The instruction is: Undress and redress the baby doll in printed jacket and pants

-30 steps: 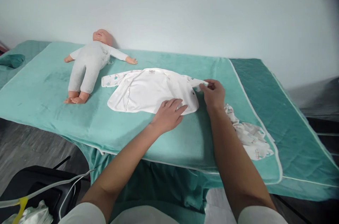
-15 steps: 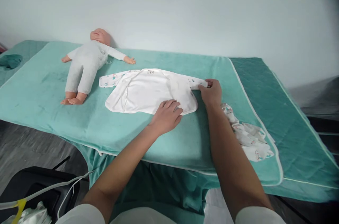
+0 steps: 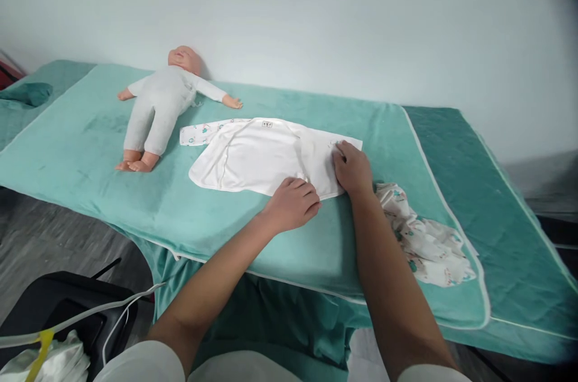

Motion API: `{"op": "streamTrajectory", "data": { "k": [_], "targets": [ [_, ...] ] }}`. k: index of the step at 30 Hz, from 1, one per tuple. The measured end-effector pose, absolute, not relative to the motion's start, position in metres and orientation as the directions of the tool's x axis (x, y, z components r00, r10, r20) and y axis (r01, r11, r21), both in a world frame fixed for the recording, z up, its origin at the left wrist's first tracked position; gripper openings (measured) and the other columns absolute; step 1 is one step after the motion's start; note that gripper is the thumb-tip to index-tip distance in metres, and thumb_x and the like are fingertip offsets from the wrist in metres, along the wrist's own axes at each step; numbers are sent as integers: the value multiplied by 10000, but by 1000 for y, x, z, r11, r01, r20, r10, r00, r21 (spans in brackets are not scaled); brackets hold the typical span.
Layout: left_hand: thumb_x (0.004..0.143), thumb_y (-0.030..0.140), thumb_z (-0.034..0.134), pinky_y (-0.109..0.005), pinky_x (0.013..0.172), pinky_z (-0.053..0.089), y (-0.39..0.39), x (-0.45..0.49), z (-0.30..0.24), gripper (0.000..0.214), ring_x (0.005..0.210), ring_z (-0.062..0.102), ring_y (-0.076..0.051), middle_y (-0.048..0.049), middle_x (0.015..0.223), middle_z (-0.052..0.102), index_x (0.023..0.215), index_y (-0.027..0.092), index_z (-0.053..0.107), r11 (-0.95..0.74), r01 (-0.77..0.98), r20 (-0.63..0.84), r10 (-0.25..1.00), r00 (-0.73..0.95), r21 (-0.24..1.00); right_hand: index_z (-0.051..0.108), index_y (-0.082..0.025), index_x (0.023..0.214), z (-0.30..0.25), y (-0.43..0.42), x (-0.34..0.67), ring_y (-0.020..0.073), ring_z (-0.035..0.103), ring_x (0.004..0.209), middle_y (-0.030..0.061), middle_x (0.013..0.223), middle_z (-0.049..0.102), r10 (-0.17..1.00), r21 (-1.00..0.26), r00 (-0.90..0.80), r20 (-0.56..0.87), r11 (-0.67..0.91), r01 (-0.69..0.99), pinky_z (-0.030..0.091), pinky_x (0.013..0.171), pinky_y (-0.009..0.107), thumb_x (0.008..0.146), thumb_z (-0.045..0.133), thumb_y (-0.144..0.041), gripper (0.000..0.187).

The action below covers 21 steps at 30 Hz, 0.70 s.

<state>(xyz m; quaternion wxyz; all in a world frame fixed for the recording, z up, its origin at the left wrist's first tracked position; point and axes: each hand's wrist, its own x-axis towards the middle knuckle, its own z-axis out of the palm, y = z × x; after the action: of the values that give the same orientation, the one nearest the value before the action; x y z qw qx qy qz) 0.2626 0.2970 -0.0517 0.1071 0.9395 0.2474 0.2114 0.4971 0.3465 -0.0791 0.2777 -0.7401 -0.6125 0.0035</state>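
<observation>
A white baby shirt (image 3: 259,156) lies spread out on the green mat, with its printed left-hand sleeve stretched out and a small label at the neck. My left hand (image 3: 293,204) is closed at the bottom hem, where a small fold of cloth rises at the fingertips. With fingers bent, my right hand (image 3: 354,170) grips the shirt's right side just below the sleeve; its fingertips are partly hidden. To the upper left of the shirt, a baby doll (image 3: 158,99) in a white body suit lies on its back, arms spread.
Beside my right forearm lies a crumpled printed cloth (image 3: 433,246). The green padded mat (image 3: 81,147) covers a long table against a white wall (image 3: 316,20). At the lower left are a black chair (image 3: 58,297) and a pale cable or tube (image 3: 94,313) with a yellow tie.
My right hand has left the cuff of the right sleeve and moved down and inward to the shirt's side. My left hand stays at the hem. The whole view has shifted slightly.
</observation>
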Motion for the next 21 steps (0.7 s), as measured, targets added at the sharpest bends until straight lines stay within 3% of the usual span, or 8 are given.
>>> {"op": "streamTrajectory", "data": {
  "k": [3,7,10,12,15,21],
  "targets": [
    [1067,354,440,-417,931,478,296,256,-49,328,1041,654,-230,-77,1023,745,1013,190,719,-824,436,340,552,761,361,669,-149,1324,-76,342,497,314,545,1418,195,1507,599,904,-367,296,308,-174,914,382,1184,588,992,417,-341,458],
    [1050,301,492,-372,989,520,306,213,-44,235,1099,671,-187,-75,1113,758,1070,206,706,-731,433,427,669,608,528,642,-149,1361,-62,335,484,353,535,1424,207,1506,596,877,-336,328,351,-209,918,313,1199,670,984,435,-381,489],
    [1035,261,494,-404,1017,549,320,153,-35,224,1134,684,-202,-76,1149,761,1097,224,706,-611,485,485,792,371,626,565,-126,1448,-54,348,442,331,463,1495,218,1572,524,910,-324,131,392,3,946,325,1238,593,995,449,-426,556],
    [1029,258,494,-417,1037,552,330,109,-27,225,1137,688,-207,-71,1154,762,1104,230,705,-522,540,496,843,208,660,495,-145,1517,-55,368,400,303,434,1523,194,1608,489,949,-358,-54,311,170,918,353,1245,544,1012,437,-468,603],
    [1024,287,516,-411,1034,550,343,48,-18,205,1120,696,-204,-60,1131,766,1089,227,702,-463,591,540,840,54,660,435,-127,1562,-63,407,346,314,382,1557,195,1655,418,971,-350,-174,164,222,910,303,1268,574,1030,386,-470,635],
    [1009,303,543,-373,1011,546,359,-36,-20,204,1100,699,-192,-53,1127,756,1100,214,703,-341,670,572,806,-153,659,395,-36,1571,-68,455,326,335,303,1592,244,1684,333,990,-235,-80,117,106,966,283,1274,575,1047,357,-433,659]
  ]
}}
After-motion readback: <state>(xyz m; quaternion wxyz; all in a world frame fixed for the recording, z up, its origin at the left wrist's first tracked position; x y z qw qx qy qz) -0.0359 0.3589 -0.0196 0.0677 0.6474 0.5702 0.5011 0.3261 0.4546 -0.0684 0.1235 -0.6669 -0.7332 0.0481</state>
